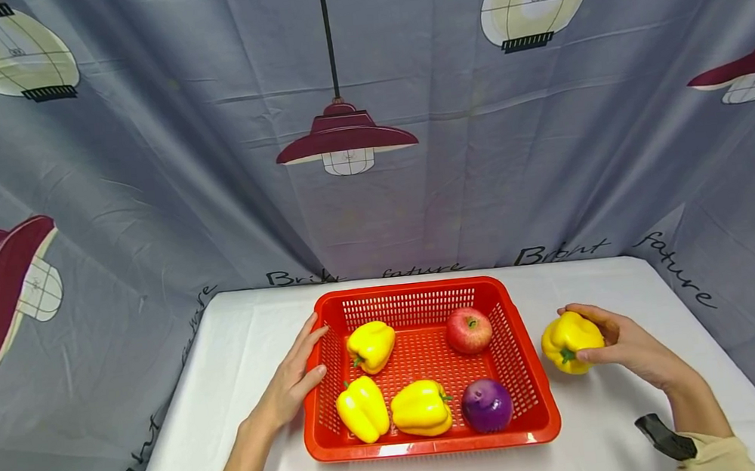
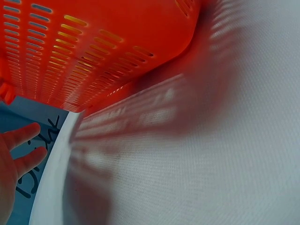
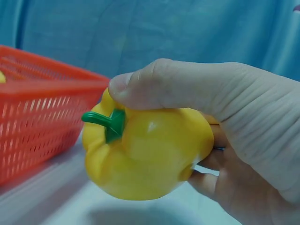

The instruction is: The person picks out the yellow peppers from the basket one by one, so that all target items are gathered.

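A yellow bell pepper (image 1: 570, 340) with a green stem is held in my right hand (image 1: 641, 350), to the right of the red basket (image 1: 432, 445). In the right wrist view the thumb lies over the top of the bell pepper (image 3: 150, 154) and the other fingers curl behind it; a shadow shows below on the white surface. My left hand (image 1: 289, 380) rests against the basket's left rim, its fingers extended. Inside the basket are three yellow bell peppers (image 1: 371, 346), a red apple (image 1: 468, 330) and a purple onion-like ball (image 1: 487, 405).
The basket stands on a white-covered table (image 1: 609, 441). A grey curtain (image 1: 456, 205) printed with lamps and lettering hangs behind the table and on both sides. Slotted basket walls (image 2: 70, 51) cast shadows on the cloth in the left wrist view.
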The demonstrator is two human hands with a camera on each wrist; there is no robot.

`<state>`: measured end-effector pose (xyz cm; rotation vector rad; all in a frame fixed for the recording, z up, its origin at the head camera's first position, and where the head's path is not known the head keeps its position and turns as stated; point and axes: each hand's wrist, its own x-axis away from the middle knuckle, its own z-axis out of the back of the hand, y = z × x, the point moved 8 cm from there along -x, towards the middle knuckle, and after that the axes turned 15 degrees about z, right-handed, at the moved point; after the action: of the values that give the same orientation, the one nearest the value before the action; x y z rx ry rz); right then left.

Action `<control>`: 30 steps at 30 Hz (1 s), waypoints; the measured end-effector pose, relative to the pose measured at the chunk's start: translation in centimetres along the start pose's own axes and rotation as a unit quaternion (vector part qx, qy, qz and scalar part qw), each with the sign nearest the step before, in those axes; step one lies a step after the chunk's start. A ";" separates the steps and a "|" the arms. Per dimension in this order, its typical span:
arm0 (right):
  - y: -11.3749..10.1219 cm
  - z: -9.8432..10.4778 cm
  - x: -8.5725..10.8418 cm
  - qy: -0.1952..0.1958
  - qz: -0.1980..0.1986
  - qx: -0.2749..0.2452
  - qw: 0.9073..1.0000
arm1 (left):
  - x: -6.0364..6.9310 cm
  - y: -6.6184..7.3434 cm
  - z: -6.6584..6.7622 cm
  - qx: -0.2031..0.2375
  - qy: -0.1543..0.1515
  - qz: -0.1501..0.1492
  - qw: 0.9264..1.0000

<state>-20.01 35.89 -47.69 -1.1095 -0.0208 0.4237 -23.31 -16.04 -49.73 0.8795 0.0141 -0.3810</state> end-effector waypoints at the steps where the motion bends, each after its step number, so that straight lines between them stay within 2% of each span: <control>1: 0.4 -0.1 0.0 -0.003 -0.008 0.005 1.000 | 0.0 0.0 0.0 0.000 0.000 0.000 1.000; 5: 1.7 -0.7 -0.1 -0.015 -0.034 0.025 0.999 | 0.1 0.0 0.0 0.001 0.000 0.000 1.000; 11: 3.1 -1.3 -0.3 -0.031 -0.053 0.041 0.997 | 0.0 -0.1 0.0 0.000 -0.001 0.000 1.000; 23: 5.0 -2.1 -0.1 -0.011 -0.076 0.051 0.996 | 0.0 -0.2 -0.2 0.000 0.000 -0.002 1.000; 30: 5.2 -2.4 -0.1 -0.010 -0.075 0.042 0.996 | 0.0 -0.2 -0.1 0.001 -0.002 0.001 1.000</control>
<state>-21.23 35.76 -53.32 -1.0125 -0.1023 0.2985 -23.37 -16.07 -49.92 0.8798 0.0098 -0.3813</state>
